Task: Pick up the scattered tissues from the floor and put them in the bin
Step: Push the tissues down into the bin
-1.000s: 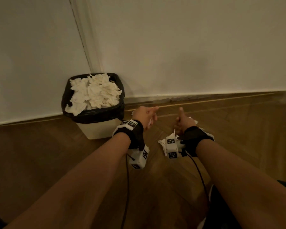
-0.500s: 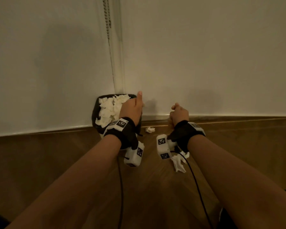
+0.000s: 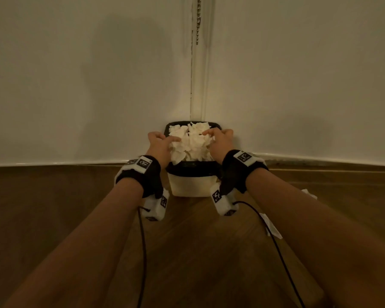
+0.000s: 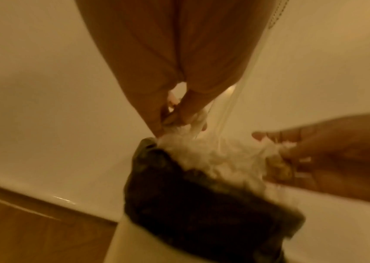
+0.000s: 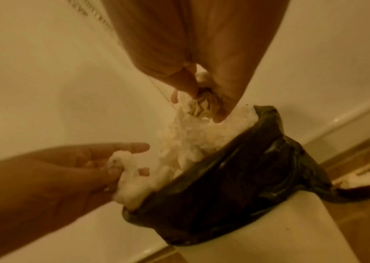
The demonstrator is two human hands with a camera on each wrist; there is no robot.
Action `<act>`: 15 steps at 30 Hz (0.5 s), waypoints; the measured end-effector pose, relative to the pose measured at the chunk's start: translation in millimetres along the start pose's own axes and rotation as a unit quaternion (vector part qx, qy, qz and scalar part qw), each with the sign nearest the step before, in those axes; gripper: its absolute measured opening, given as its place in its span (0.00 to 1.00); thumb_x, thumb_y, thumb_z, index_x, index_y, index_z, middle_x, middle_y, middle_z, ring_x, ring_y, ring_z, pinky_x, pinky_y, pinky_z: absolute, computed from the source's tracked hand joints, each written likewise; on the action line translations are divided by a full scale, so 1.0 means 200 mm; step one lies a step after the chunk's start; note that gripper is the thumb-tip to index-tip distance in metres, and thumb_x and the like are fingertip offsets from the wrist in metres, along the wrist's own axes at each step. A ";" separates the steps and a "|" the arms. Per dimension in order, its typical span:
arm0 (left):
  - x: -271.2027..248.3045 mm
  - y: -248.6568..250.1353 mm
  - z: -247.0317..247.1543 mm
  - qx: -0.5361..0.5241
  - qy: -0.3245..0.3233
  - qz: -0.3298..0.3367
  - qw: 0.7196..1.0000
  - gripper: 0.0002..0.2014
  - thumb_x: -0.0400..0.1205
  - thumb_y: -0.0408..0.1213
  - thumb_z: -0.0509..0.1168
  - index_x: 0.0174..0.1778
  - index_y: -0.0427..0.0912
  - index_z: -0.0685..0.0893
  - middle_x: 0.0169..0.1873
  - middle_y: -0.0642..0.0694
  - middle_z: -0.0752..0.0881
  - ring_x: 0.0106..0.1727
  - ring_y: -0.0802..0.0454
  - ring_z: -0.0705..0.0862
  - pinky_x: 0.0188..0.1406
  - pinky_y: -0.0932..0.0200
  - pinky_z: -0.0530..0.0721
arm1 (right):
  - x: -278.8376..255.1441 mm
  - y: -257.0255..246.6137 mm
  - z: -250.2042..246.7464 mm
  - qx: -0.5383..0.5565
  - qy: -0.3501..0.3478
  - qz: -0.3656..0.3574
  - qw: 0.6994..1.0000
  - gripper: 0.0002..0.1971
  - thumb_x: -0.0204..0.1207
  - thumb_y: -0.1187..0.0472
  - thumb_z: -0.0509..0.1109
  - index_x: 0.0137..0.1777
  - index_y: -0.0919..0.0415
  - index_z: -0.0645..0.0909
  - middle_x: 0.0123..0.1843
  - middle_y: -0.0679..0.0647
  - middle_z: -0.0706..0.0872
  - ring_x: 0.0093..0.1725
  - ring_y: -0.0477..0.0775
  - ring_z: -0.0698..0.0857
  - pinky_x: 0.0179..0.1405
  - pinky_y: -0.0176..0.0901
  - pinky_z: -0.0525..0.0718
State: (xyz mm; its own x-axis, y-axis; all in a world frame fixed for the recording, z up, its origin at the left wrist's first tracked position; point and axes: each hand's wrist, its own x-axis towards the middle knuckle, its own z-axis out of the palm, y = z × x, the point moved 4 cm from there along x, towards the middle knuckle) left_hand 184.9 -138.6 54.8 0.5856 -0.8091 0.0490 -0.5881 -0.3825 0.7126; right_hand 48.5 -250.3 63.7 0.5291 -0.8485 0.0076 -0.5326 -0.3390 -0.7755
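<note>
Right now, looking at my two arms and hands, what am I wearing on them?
Both forearms are bare, with no sleeves. The left hand and right hand wear no gloves. Each wrist carries a black strap with a white tag printed with a black square marker. A white camera block with more such markers hangs under each wrist, and a thin black cable trails from it.

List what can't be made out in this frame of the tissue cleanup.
- Bin depth: head view, the heaped tissues cover the inside.
- Left hand grip: left wrist view, motion blur; a held tissue or just the heap, unclear.
- Floor tissues: head view, the right forearm hides part; count unclear.
- Tissue behind the bin: right wrist view, blurred, cut by the edge.
- Right hand pinches a wad; fingertips blurred.
</note>
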 end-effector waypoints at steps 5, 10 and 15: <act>-0.03 -0.05 0.05 0.052 0.018 0.055 0.997 0.15 0.83 0.28 0.57 0.62 0.44 0.83 0.47 0.46 0.69 0.44 0.56 0.73 0.44 0.80 0.69 | 0.00 0.02 0.06 -0.093 0.011 -0.052 0.994 0.15 0.77 0.71 0.62 0.60 0.56 0.79 0.66 0.60 0.68 0.58 0.59 0.76 0.59 0.42 0.78; 0.01 -0.03 0.06 0.146 0.010 0.072 0.987 0.09 0.81 0.33 0.64 0.53 0.46 0.86 0.51 0.44 0.84 0.53 0.48 0.83 0.55 0.59 0.78 | 0.03 0.00 0.08 -0.247 -0.012 -0.094 0.964 0.11 0.74 0.63 0.70 0.55 0.55 0.82 0.61 0.57 0.80 0.63 0.58 0.77 0.60 0.45 0.75; 0.07 0.01 0.09 0.211 -0.043 0.069 0.974 0.11 0.82 0.35 0.61 0.54 0.46 0.88 0.55 0.44 0.87 0.56 0.45 0.83 0.58 0.57 0.79 | 0.01 -0.07 0.17 -0.325 -0.131 -0.083 0.933 0.17 0.84 0.61 0.56 0.68 0.65 0.79 0.68 0.63 0.79 0.67 0.61 0.78 0.67 0.46 0.73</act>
State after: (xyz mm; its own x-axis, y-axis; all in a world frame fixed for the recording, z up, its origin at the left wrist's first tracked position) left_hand 181.6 -157.7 44.7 0.4462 -0.8934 0.0522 -0.8456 -0.4018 0.3514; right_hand 79.2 -234.0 53.5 0.7381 -0.6626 -0.1269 -0.6717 -0.7042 -0.2299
